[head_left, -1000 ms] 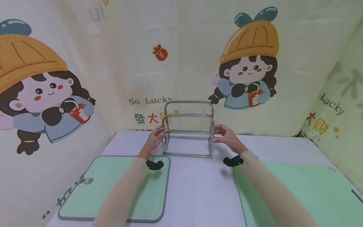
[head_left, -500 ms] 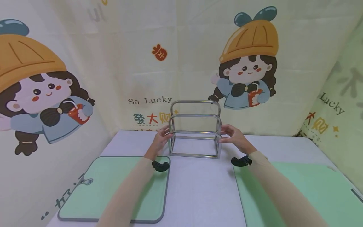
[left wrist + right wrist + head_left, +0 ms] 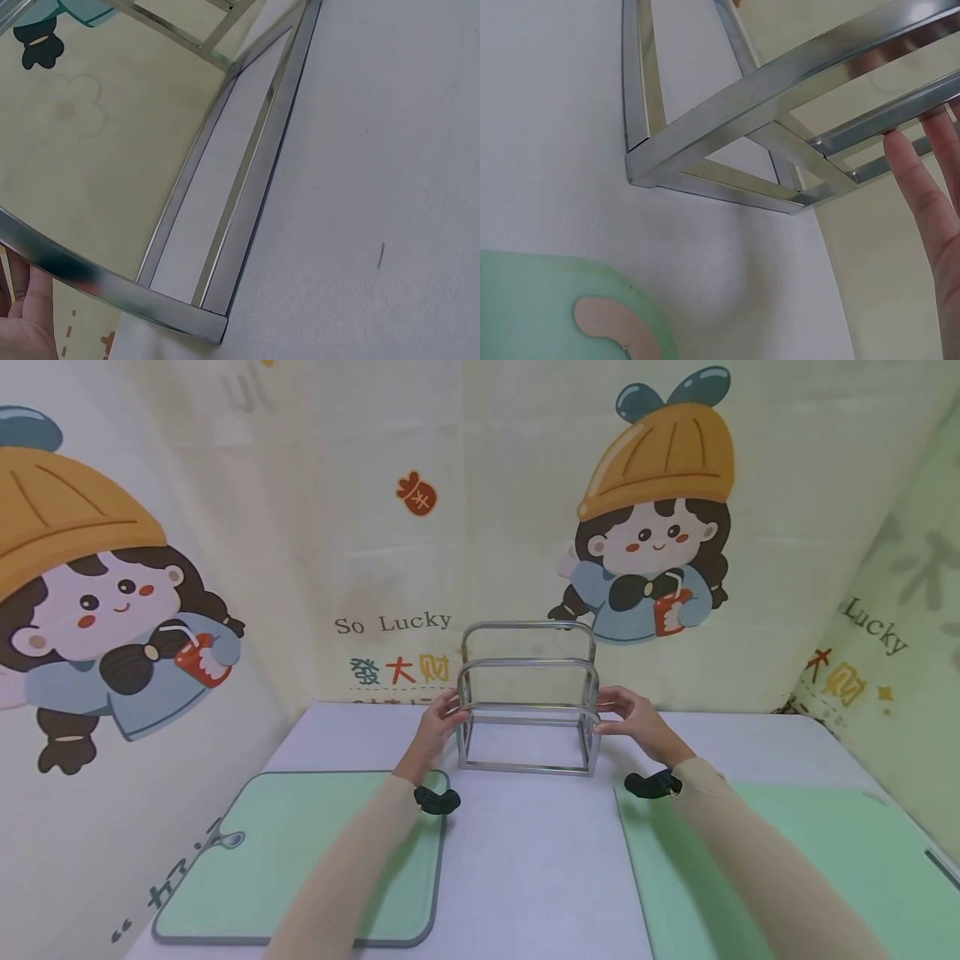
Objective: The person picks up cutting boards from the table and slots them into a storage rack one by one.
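Observation:
A silvery metal rack (image 3: 525, 769) with upright hoops stands on the white table near the back wall. My left hand (image 3: 433, 732) holds its left side and my right hand (image 3: 636, 724) its right side, thumbs nearer me. In the right wrist view, the fingertips of the right hand (image 3: 928, 195) touch a side bar of the rack (image 3: 727, 120). Part of the left hand (image 3: 28, 311) shows behind a curved bar of the rack (image 3: 90, 281) in the left wrist view; its fingertips are hidden there.
A green cutting board with a grey rim (image 3: 300, 852) lies at the left, under my left forearm. Another green board (image 3: 810, 860) lies at the right, beneath my right forearm. A printed cloth (image 3: 510, 527) hangs close behind the table.
The rack has moved to the right along the table, with both hands staying at its sides. The two boards have kept their places. The head view has shifted slightly.

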`<state>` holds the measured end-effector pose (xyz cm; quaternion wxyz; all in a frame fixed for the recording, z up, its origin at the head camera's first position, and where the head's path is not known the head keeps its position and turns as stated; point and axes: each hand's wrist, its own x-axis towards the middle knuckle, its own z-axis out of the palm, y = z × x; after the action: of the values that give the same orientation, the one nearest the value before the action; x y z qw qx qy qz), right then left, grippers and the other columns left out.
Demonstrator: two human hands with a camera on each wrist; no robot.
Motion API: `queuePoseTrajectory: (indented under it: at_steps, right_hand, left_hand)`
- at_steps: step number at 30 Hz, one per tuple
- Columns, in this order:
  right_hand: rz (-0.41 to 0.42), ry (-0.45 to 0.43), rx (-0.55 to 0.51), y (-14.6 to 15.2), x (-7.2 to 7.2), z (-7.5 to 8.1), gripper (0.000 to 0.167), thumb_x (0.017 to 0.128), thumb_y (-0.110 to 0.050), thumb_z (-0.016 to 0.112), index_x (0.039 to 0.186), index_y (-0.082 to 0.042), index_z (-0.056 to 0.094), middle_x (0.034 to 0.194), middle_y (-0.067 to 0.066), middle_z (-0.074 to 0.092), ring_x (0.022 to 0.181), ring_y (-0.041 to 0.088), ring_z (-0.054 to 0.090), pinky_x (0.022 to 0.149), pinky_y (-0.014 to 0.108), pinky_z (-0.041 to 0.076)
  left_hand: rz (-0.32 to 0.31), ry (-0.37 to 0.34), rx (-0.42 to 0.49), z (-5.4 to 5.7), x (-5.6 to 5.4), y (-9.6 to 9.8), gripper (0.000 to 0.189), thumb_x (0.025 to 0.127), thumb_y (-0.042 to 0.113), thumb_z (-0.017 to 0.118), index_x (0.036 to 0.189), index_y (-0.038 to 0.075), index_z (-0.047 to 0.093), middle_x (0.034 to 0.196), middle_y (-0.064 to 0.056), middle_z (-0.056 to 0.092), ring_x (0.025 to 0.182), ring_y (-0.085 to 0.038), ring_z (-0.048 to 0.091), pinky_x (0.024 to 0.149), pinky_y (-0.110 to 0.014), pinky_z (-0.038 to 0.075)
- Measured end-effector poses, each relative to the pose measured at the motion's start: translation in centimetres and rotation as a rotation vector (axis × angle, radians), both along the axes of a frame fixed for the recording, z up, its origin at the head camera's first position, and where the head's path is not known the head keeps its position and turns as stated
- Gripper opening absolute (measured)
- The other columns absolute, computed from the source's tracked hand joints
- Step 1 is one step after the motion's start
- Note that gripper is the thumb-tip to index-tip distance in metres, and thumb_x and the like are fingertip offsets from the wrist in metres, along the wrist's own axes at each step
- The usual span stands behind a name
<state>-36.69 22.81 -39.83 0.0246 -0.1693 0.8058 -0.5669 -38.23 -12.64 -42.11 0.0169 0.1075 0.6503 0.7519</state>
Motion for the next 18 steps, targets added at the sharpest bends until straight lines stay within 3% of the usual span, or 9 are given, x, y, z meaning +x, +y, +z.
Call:
queuePoseTrajectory:
  at_steps: [7,14,18]
  right_hand:
    - [-0.004,0.006,-0.008,0.4,0.3,0.1,0.055,0.083,-0.003,0.068,0.132,-0.001,0.043,0.134,0.021,0.047,0.109,0.003,0.051,0.089,0.018,0.047]
    - [-0.024,-0.005,-0.009,0.8,0.8,0.0,0.052,0.084,-0.006,0.068,0.130,-0.003,0.044,0.128,0.010,0.051,0.118,0.017,0.050,0.086,0.017,0.049]
    - [-0.013,0.000,-0.030,1.0,1.1,0.0,0.053,0.083,-0.007,0.068,0.130,-0.002,0.044,0.126,0.009,0.052,0.114,0.010,0.051,0.085,0.016,0.049]
  left_hand:
    - [0.016,0.012,-0.003,0.2,0.2,0.6,0.054,0.090,0.002,0.058,0.140,0.008,0.040,0.132,-0.016,0.047,0.123,-0.024,0.048,0.112,-0.042,0.034]
    - [-0.012,0.010,-0.036,0.6,0.9,0.8,0.053,0.091,0.003,0.057,0.140,0.008,0.039,0.137,-0.020,0.043,0.132,-0.031,0.041,0.114,-0.045,0.031]
    - [-0.023,0.008,-0.044,0.6,1.1,0.9,0.054,0.091,0.003,0.058,0.140,0.008,0.038,0.138,-0.022,0.041,0.133,-0.033,0.040,0.114,-0.046,0.030]
